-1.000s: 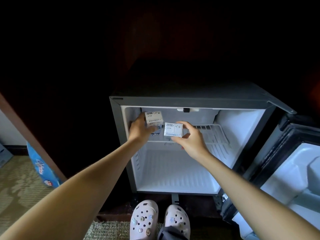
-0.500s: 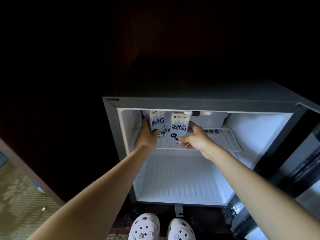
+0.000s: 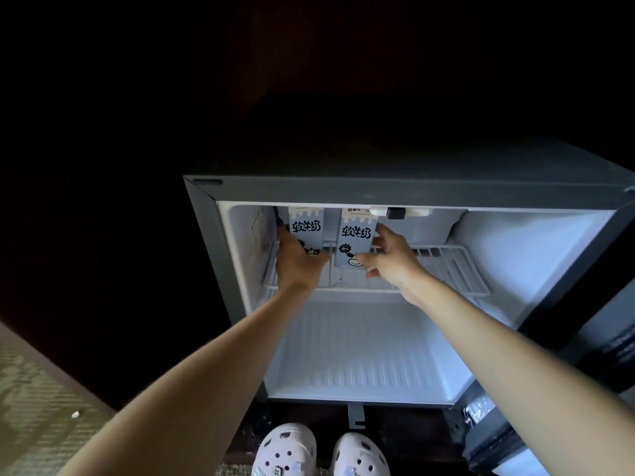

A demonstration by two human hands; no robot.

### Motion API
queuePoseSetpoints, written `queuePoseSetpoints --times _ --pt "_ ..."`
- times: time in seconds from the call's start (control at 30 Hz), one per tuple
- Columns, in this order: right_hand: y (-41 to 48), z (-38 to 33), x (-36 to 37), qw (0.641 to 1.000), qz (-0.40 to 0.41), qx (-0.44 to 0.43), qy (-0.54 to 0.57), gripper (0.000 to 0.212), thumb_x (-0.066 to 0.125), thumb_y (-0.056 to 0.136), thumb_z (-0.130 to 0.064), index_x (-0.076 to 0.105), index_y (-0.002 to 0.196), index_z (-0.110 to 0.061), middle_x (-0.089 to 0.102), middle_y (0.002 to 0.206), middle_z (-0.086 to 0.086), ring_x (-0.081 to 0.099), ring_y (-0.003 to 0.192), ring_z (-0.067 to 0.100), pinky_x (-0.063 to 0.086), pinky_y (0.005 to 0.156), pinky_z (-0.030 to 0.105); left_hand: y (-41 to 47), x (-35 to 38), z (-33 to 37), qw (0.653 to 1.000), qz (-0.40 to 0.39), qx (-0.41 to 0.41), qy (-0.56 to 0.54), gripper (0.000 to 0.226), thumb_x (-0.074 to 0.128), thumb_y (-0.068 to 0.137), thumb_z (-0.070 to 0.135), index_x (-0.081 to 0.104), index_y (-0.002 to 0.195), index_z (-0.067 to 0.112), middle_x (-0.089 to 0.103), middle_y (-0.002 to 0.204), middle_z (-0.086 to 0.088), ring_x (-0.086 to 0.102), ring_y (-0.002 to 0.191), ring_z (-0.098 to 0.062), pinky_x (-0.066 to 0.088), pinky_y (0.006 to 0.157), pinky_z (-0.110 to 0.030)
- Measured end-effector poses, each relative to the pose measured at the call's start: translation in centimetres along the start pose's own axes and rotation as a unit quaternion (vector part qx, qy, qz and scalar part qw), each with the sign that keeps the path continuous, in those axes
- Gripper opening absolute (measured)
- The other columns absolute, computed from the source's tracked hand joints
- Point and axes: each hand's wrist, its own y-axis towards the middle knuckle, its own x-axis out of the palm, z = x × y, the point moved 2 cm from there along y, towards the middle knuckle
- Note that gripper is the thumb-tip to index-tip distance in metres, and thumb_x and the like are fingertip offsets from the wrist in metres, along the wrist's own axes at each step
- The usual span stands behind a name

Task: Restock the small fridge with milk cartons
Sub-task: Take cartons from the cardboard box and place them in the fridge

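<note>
The small fridge point(image 3: 378, 192) stands open in front of me, with a white wire shelf point(image 3: 446, 266) across its upper part. Two pale blue milk cartons with black lettering stand upright on the shelf's left end. My left hand point(image 3: 295, 266) grips the left carton point(image 3: 305, 228) close to the fridge's left wall. My right hand point(image 3: 391, 261) grips the right carton point(image 3: 355, 237), thumb on its front and fingers behind its right side. The two cartons stand a little apart.
The fridge's lower compartment point(image 3: 360, 359) has a ribbed white floor. The open door point(image 3: 598, 355) hangs at the right. My two pale clogs point(image 3: 323, 451) stand on the dark floor just in front. Patterned carpet point(image 3: 31, 407) lies at the lower left.
Both cartons went from lying with their tops toward me to standing upright on the wire shelf. My hands have pushed them deeper in, and my view has moved closer.
</note>
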Motion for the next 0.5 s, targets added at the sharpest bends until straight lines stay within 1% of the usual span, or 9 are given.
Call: queuePoseSetpoints --times 0.07,0.17,0.23,0.3,0.33,0.4,0.43,0.47,0.5 --pt "0.4 -0.1 0.1 1.0 0.001 0.0 0.004 0.061 0.06 0.085 0.003 0.037 0.138 -0.017 0.054 0.131 0.011 0.056 0.098 0.022 0.052 0.064 0.024 0.9 0.0 -0.2 0.999 -0.034 0.007 -0.021 0.078 0.077 0.068 0.006 0.032 0.131 0.009 0.057 0.126 -0.007 0.054 0.118 -0.021 0.046 0.095 -0.024" --pt "0.7 -0.2 0.0 1.0 0.001 0.002 0.025 0.061 0.058 0.086 0.004 0.036 0.139 -0.016 0.054 0.13 0.012 0.056 0.097 0.021 0.052 0.066 0.025 1.8 -0.1 -0.4 0.996 -0.068 0.019 -0.062 0.084 0.078 0.065 -0.002 0.031 0.134 0.01 0.053 0.131 -0.006 0.048 0.125 -0.018 0.04 0.102 -0.024" --pt "0.9 -0.2 0.2 0.999 0.0 0.004 0.034 0.06 0.058 0.086 0.005 0.036 0.138 -0.016 0.054 0.131 0.011 0.056 0.099 0.02 0.054 0.07 0.028 2.2 -0.2 -0.6 0.993 -0.089 0.025 -0.069 0.086 0.076 0.066 -0.006 0.029 0.136 0.011 0.051 0.132 -0.006 0.046 0.126 -0.018 0.037 0.1 -0.023" --pt "1.1 -0.2 0.4 0.999 0.0 0.01 0.042 0.061 0.058 0.085 0.006 0.037 0.138 -0.015 0.053 0.132 0.012 0.056 0.107 0.023 0.052 0.078 0.031 2.4 -0.1 -0.8 0.992 -0.1 0.026 -0.074 0.087 0.072 0.068 -0.009 0.025 0.139 0.012 0.05 0.133 -0.007 0.045 0.125 -0.017 0.038 0.098 -0.021" --pt "1.3 -0.3 0.6 0.999 -0.002 0.013 0.044 0.062 0.058 0.085 0.007 0.037 0.138 -0.015 0.053 0.132 0.013 0.055 0.113 0.025 0.051 0.081 0.031 2.4 -0.1 -0.9 0.992 -0.098 0.027 -0.078 0.086 0.07 0.069 -0.011 0.024 0.139 0.012 0.049 0.133 -0.007 0.046 0.123 -0.014 0.04 0.094 -0.015" --pt "1.5 -0.5 0.6 0.999 -0.009 0.015 0.04 0.062 0.058 0.084 0.008 0.037 0.138 -0.013 0.053 0.133 0.014 0.055 0.117 0.029 0.05 0.083 0.031 2.1 -0.1 -1.0 0.991 -0.094 0.033 -0.086 0.081 0.066 0.071 -0.016 0.027 0.138 0.007 0.05 0.133 -0.009 0.046 0.12 -0.012 0.04 0.073 0.004" --pt "1.6 -0.6 0.6 0.999 -0.015 0.015 0.034 0.062 0.058 0.084 0.008 0.037 0.138 -0.012 0.053 0.134 0.015 0.056 0.116 0.028 0.051 0.083 0.031 1.9 -0.2 -1.1 0.991 -0.094 0.034 -0.09 0.076 0.063 0.072 -0.018 0.029 0.136 0.004 0.05 0.133 -0.011 0.046 0.123 -0.016 0.039 0.064 0.008" --pt "1.7 -0.6 0.6 0.999 -0.022 0.016 0.029 0.061 0.058 0.084 0.007 0.037 0.138 -0.012 0.053 0.134 0.015 0.057 0.113 0.027 0.051 0.084 0.031 1.7 -0.1 -1.1 0.99 -0.096 0.036 -0.093 0.073 0.061 0.073 -0.021 0.031 0.135 0.001 0.05 0.133 -0.014 0.046 0.126 -0.02 0.038 0.059 0.009" --pt "1.8 -0.7 0.6 0.999 -0.029 0.015 0.025 0.061 0.059 0.084 0.007 0.037 0.138 -0.012 0.053 0.133 0.014 0.057 0.108 0.025 0.051 0.083 0.031 1.6 -0.2 -1.2 0.99 -0.097 0.039 -0.096 0.07 0.059 0.073 -0.022 0.031 0.134 -0.001 0.049 0.134 -0.015 0.044 0.128 -0.023 0.038 0.058 0.009"
